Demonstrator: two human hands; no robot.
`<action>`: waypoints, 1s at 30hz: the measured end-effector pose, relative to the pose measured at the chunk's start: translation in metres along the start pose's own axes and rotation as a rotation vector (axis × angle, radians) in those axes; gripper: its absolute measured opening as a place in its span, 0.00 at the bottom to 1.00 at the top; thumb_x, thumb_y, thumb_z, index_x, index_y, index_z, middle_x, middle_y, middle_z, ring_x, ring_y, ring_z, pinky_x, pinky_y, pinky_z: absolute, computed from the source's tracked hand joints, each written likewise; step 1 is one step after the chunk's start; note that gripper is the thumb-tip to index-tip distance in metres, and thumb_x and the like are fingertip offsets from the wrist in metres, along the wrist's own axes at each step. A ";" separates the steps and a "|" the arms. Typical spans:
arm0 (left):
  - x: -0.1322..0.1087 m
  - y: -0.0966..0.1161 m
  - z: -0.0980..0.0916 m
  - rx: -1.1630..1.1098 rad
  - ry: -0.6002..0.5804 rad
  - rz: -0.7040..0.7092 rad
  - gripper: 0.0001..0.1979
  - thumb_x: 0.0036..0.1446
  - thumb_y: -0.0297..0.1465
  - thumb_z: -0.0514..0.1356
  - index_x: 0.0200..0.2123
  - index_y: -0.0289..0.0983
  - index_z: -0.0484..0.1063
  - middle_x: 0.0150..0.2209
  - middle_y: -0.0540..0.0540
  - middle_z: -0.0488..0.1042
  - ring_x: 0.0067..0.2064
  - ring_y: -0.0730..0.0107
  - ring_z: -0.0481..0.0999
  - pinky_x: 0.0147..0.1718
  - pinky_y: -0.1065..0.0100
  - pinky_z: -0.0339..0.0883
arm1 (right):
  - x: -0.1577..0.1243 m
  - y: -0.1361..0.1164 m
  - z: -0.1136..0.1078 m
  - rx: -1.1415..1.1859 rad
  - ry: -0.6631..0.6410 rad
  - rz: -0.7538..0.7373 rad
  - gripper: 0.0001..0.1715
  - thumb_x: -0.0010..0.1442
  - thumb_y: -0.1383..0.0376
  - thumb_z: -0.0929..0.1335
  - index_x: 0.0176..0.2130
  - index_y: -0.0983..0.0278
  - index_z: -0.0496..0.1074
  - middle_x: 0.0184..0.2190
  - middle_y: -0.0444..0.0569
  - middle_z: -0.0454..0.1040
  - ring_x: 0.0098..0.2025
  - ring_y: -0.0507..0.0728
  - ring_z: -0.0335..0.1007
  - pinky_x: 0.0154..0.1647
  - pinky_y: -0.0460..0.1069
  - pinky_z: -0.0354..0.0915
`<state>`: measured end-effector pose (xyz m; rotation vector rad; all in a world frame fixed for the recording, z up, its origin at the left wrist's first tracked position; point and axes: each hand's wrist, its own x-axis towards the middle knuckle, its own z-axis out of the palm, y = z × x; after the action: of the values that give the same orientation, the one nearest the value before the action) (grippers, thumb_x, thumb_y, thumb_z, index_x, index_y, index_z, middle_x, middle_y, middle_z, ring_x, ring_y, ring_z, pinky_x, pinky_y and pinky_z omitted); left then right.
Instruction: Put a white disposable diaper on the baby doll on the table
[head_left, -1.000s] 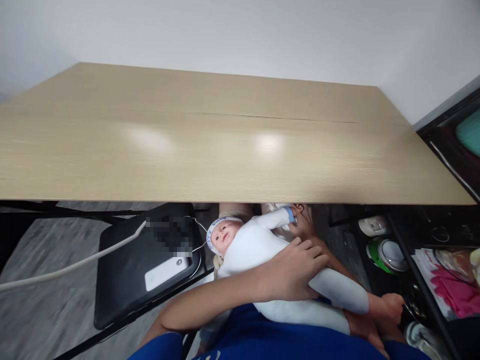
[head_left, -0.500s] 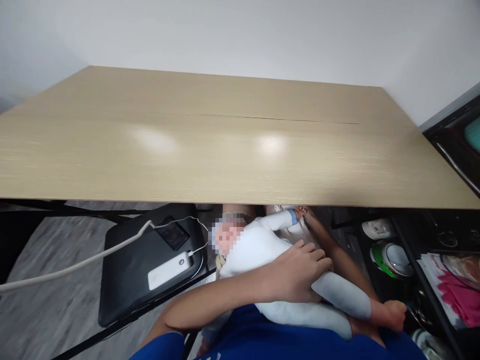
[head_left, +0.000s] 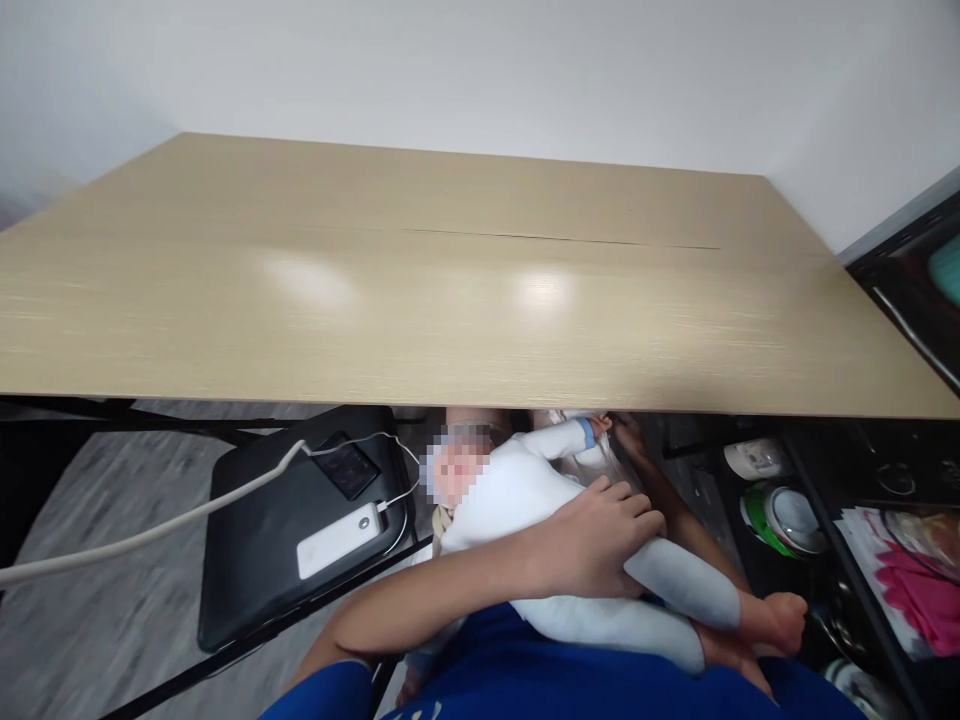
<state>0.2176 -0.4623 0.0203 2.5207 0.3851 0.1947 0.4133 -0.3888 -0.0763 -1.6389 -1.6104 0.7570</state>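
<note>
A baby doll (head_left: pixel 517 495) in a white outfit with blue cuffs lies across my lap, its blurred-out head to the left and its bare feet to the right. My left hand (head_left: pixel 604 535) rests over its hip, with the fingers curled round the top of one leg. Beyond the doll, my right hand (head_left: pixel 630 435) is dim and partly hidden under the table edge, close to the doll's small outstretched hand. A whitish, crinkled, plastic-looking thing (head_left: pixel 594 463) sits beside it. What the right fingers do is unclear.
A wooden tabletop (head_left: pixel 450 330) spans the view above my lap. To the left, a black padded seat (head_left: pixel 255 530) bears a white power bank (head_left: pixel 339 541), a dark phone-like device (head_left: pixel 346 468) and a cable (head_left: pixel 172 525). Shelves at right hold a green-and-white container (head_left: pixel 784 518) and pink cloth (head_left: pixel 919 600).
My right hand has shifted slightly right and down, away from the doll's hand. My left hand stays on the doll, whose feet have moved a little.
</note>
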 end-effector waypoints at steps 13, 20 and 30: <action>-0.008 0.008 0.003 0.055 0.087 0.068 0.24 0.68 0.39 0.70 0.63 0.37 0.74 0.53 0.40 0.81 0.56 0.49 0.75 0.63 0.46 0.62 | -0.039 -0.042 0.003 -0.252 -0.361 -0.494 0.23 0.73 0.62 0.69 0.65 0.57 0.75 0.63 0.54 0.80 0.65 0.66 0.75 0.69 0.64 0.70; -0.108 0.031 0.022 -0.136 0.555 -0.336 0.18 0.72 0.35 0.67 0.61 0.46 0.71 0.65 0.41 0.74 0.66 0.52 0.72 0.66 0.52 0.68 | -0.003 -0.087 0.042 -0.500 -0.654 -0.525 0.16 0.66 0.73 0.69 0.53 0.62 0.78 0.55 0.57 0.83 0.56 0.67 0.80 0.61 0.60 0.74; -0.213 0.008 0.101 -0.418 0.656 -1.238 0.24 0.50 0.48 0.69 0.45 0.40 0.82 0.47 0.39 0.86 0.52 0.35 0.85 0.55 0.35 0.79 | -0.010 -0.116 0.024 -0.506 -0.570 -0.644 0.22 0.68 0.76 0.65 0.55 0.59 0.78 0.52 0.52 0.82 0.53 0.65 0.80 0.56 0.59 0.75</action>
<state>0.0402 -0.5888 -0.0701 1.3818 1.8104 0.5119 0.3262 -0.3998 0.0033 -1.1091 -2.7276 0.5089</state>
